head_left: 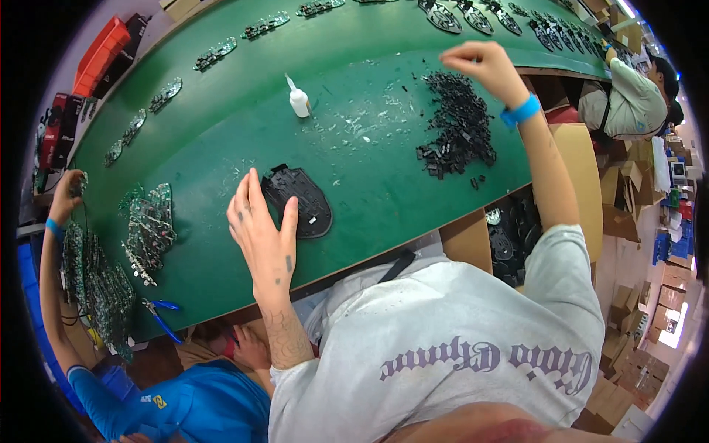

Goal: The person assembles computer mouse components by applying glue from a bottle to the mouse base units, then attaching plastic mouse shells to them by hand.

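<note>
From the head camera, looking down over the green felt-like worktop (221,148), the person's left hand (258,229) lies flat and spread wide, fingers splayed, gripping nothing. Its thumb and forefinger rest against the near edge of a black, rounded plastic mouse shell (299,201), which lies on the worktop just beyond the fingertips. The right hand (484,65) is raised well off to the far right, fingers pinched shut above a loose heap of small black plastic parts (459,125). Whether a piece is caught in that pinch I cannot tell. A small white squeeze bottle with a pointed nozzle (298,98) stands between the two hands, farther out. I'd worry that the shell, only steadied, might skid if nudged, and that a tiny part could drop back unnoticed into the heap.
</note>
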A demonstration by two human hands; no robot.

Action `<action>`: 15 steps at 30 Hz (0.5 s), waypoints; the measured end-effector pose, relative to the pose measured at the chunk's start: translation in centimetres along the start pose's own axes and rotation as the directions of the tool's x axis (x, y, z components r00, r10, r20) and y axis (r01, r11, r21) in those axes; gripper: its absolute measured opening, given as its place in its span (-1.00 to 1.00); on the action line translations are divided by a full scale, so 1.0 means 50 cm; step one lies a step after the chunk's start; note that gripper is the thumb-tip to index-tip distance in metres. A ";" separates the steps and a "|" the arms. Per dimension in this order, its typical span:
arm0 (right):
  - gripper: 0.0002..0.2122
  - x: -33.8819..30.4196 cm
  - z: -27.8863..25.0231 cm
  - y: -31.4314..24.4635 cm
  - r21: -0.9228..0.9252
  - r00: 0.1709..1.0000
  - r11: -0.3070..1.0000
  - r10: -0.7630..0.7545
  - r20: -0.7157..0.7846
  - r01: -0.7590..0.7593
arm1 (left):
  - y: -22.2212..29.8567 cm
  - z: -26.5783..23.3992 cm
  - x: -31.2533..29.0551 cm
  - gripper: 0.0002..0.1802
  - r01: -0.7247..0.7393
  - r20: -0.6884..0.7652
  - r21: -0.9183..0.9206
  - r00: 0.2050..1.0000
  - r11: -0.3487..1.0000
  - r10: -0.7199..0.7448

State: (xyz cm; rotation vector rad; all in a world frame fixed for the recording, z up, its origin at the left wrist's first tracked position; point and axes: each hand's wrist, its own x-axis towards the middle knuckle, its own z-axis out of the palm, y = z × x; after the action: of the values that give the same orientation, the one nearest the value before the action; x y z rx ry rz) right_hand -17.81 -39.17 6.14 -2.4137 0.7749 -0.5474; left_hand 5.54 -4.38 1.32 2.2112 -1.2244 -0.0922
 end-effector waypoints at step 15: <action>-0.93 -0.107 0.062 -0.055 -0.312 0.887 0.832 -0.407 0.218 0.458 | -0.002 -0.013 -0.015 -0.65 0.228 0.020 -0.627 0.961 0.745 -0.277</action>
State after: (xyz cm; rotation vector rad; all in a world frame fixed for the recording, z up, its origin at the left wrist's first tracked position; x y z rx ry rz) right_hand -19.12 -32.77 4.29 -2.9580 0.2672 -0.4187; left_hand 5.41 -3.47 1.63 1.7424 -0.6936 -0.4572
